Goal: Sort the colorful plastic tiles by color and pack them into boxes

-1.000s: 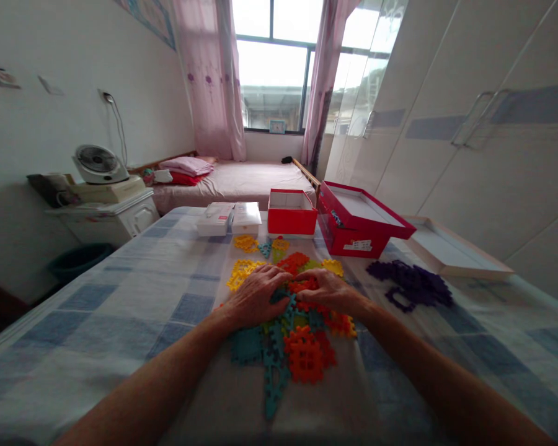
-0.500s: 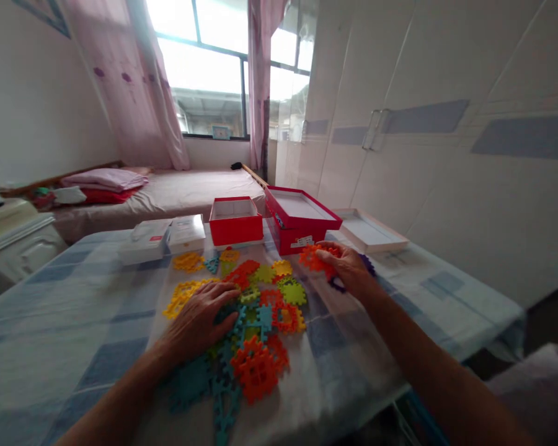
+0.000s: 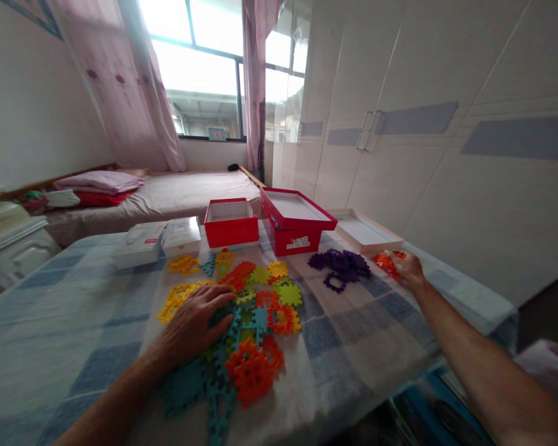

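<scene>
My right hand [image 3: 408, 270] is closed on orange interlocking plastic pieces [image 3: 387, 265], low over the right side of the table. To its left lies a heap of purple interlocking pieces [image 3: 346, 266]. My left hand [image 3: 203, 313] lies flat, fingers stretched out, on a mixed pile of toothed pieces. In that pile are yellow pieces [image 3: 179, 298], a green piece [image 3: 289, 292], blue pieces [image 3: 186, 385] and orange-red pieces [image 3: 251, 371]. What is under my left palm is hidden.
Behind the pile stand an open red box [image 3: 231, 230] and a second red box [image 3: 297, 241] with a tilted lid on top. A shallow pale tray [image 3: 368, 231] lies at the back right. White boxes [image 3: 139, 244] stand at the back left. A checked cloth [image 3: 97, 353] covers the table.
My right hand has moved to the right with the orange pieces, past the purple heap, which now shows fully. My left hand has stayed on the pile. The view has shifted slightly.
</scene>
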Motion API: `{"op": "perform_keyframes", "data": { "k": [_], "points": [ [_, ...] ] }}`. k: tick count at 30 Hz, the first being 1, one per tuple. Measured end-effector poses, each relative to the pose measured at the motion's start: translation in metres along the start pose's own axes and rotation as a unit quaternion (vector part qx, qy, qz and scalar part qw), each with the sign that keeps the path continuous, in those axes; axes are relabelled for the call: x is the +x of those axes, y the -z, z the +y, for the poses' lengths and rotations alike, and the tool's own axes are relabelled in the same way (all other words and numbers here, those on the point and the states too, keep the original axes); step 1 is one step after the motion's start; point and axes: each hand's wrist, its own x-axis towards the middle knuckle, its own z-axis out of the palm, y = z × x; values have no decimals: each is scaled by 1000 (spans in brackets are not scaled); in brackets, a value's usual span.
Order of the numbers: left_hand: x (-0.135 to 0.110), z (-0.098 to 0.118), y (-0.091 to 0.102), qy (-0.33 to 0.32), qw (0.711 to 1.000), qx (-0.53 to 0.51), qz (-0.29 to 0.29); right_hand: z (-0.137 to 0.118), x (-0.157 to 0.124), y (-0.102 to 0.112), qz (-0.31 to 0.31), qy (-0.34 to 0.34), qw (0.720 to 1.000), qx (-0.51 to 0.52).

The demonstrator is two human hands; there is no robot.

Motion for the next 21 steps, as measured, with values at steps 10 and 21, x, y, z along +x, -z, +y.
{"op": "perform_keyframes", "data": {
  "k": [10, 21],
  "points": [
    [1, 7, 6, 9, 1000, -25, 14, -70, -99, -14, -226, 217, 947, -64],
    [1, 7, 5, 3, 999, -23, 28, -115, -223, -60, -500, 426, 750, -83]
  ]
}}
